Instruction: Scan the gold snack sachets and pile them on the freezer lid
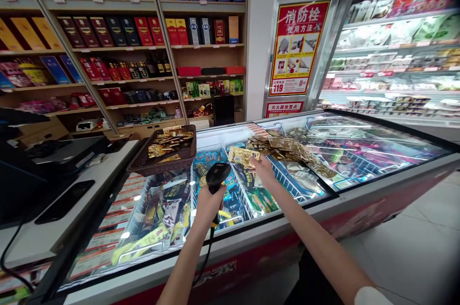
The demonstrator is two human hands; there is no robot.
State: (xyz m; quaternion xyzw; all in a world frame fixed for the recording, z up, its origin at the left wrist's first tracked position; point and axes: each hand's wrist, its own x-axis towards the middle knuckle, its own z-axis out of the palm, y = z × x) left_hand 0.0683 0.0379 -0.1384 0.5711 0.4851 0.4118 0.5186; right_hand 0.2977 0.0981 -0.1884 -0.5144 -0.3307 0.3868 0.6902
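Currently the gold packet (242, 156) is up over the freezer (345, 202) glass, pinched at its right end by my right hand (264, 170). Right arm's stretched forward, angled inward from lower right. Left hand (209, 204) is wrapped around the black scanner (217, 175) grip, forearm rising from bottom centre, scanner head just left of and below the packet; cable hangs down below. Loose gold packet pile (287, 146) on the glass, right of my hands. Brown basket (172, 166) of more gold packets sits beyond, to the left.
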